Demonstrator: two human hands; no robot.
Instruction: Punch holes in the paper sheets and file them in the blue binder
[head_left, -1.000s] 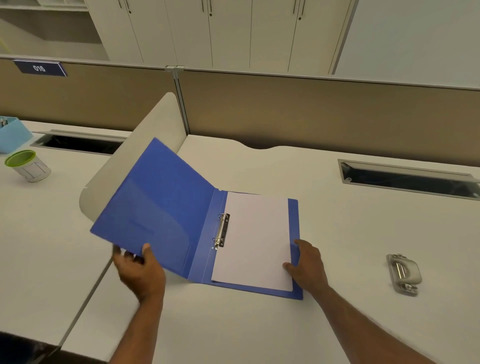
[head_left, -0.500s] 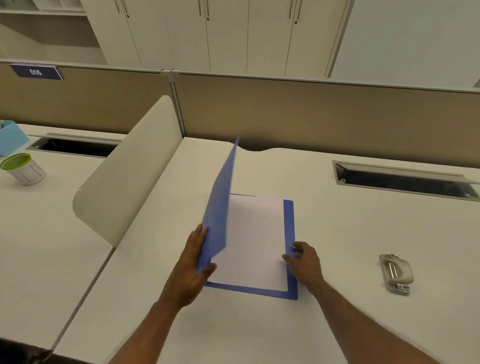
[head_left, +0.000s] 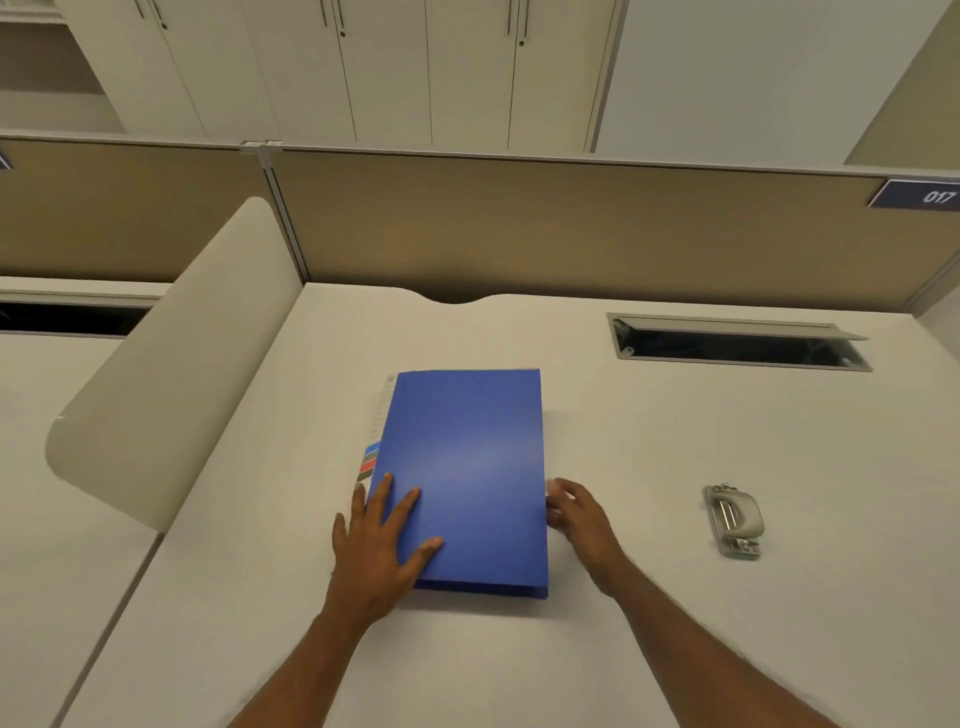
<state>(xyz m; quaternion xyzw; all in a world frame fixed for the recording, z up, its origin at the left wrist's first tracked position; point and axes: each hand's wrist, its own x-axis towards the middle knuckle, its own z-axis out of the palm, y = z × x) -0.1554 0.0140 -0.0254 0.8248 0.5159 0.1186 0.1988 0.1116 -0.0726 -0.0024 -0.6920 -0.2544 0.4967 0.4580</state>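
We see the blue binder (head_left: 467, 478) lying closed and flat on the white desk (head_left: 467, 660), in the centre of the frame, with its spine on the left. A label strip with coloured bands (head_left: 370, 465) runs along that spine. Our left hand (head_left: 376, 551) rests palm down on the cover's lower left corner, fingers straight and spread, grasping nothing. Our right hand (head_left: 576, 519) sits at the binder's right edge, low on that side, with the fingertips touching the edge. They are blurred, so we cannot tell whether they pinch the cover or only rest against it. A grey hole punch (head_left: 733, 521) stands alone at the right of the frame, well apart from the binder. A curved divider panel (head_left: 171, 364) rises at the left.
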